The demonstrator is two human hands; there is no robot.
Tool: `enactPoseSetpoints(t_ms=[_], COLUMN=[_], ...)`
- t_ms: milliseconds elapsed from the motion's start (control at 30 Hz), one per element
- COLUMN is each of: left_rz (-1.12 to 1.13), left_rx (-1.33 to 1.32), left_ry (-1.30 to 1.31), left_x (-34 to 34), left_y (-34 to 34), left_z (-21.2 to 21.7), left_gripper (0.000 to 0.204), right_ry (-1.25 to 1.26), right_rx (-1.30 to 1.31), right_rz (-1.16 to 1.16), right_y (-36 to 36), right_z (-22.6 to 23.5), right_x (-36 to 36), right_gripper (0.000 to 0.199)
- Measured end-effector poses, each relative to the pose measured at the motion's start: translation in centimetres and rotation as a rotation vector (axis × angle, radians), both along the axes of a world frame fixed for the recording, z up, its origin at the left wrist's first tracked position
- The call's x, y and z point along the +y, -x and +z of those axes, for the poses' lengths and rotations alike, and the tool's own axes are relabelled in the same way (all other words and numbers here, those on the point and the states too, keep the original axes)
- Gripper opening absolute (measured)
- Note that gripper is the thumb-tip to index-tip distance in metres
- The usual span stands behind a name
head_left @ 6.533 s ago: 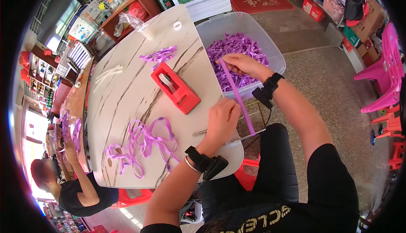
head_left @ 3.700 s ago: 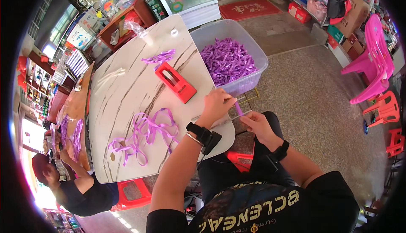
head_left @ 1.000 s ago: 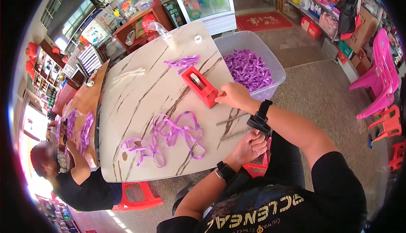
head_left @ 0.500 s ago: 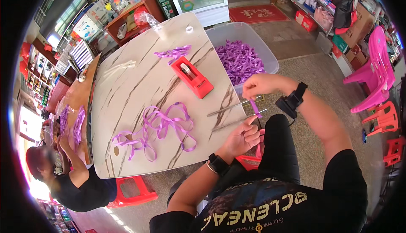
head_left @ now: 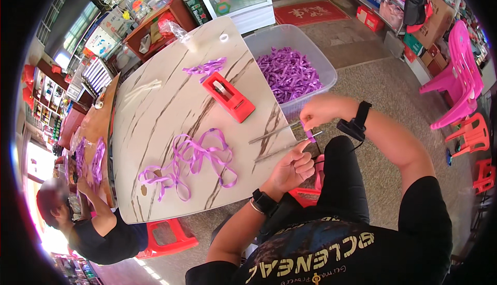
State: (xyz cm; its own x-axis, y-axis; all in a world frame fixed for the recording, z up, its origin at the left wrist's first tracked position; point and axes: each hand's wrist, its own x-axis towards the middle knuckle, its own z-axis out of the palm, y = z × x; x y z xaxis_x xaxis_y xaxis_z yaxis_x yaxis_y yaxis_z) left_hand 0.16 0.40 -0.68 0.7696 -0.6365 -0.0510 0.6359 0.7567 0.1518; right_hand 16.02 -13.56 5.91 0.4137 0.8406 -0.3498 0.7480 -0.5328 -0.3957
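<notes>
Just past the table's right edge, a short purple ribbon [head_left: 310, 134] is looped at the tip of the nearer of two thin metal rods [head_left: 279, 131]. My right hand [head_left: 323, 111] pinches the ribbon's upper end, fingertips closed together. From below, my left hand [head_left: 292, 170] presses its extended index fingertip to the ribbon's lower part at the rod; its other fingers are curled in. The left thumb's grip is partly hidden. Long loose loops of purple ribbon [head_left: 204, 153] lie on the marbled table [head_left: 155, 109], left of my hands.
A clear plastic bin [head_left: 327, 60] full of purple ribbon pieces stands beyond my right hand. On the table are a red tape dispenser [head_left: 228, 97], a small ribbon bundle [head_left: 207, 68] and white strips [head_left: 141, 91]. A co-worker [head_left: 88, 223] sits at the left; pink chairs [head_left: 458, 78] stand right.
The whole view has shifted slightly. My right hand has come a little closer to my left fingertip, and the ribbon now bends around the rod tip rather than hanging straight.
</notes>
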Motion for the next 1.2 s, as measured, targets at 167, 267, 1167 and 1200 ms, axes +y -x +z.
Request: enactPoseSetpoints(t_ms=[167,267,1167,1200], left_rz=[0.012,0.014,0.041,0.047], left_rx=[0.015,0.006,-0.019,-0.02], left_ry=[-0.02,-0.017,-0.094,-0.095], left_x=[0.0,-0.1,-0.4,-0.3], left_y=[0.1,0.1,0.1,0.1], left_z=[0.3,0.3,0.8,0.7], left_gripper=[0.037,0.037,0.043,0.043], right_ry=[0.016,0.121,-1.225,-1.225], right_rx=[-0.144,-0.242,1.969,1.969], right_rz=[-0.033,-0.057,-0.744,-0.744], right_y=[0.6,1.2,7.0,7.0], right_z=[0.4,0.4,-15.4,-15.2], right_x=[0.4,0.6,1.4,1.5], right_gripper=[0.021,0.024,0.023,0.023])
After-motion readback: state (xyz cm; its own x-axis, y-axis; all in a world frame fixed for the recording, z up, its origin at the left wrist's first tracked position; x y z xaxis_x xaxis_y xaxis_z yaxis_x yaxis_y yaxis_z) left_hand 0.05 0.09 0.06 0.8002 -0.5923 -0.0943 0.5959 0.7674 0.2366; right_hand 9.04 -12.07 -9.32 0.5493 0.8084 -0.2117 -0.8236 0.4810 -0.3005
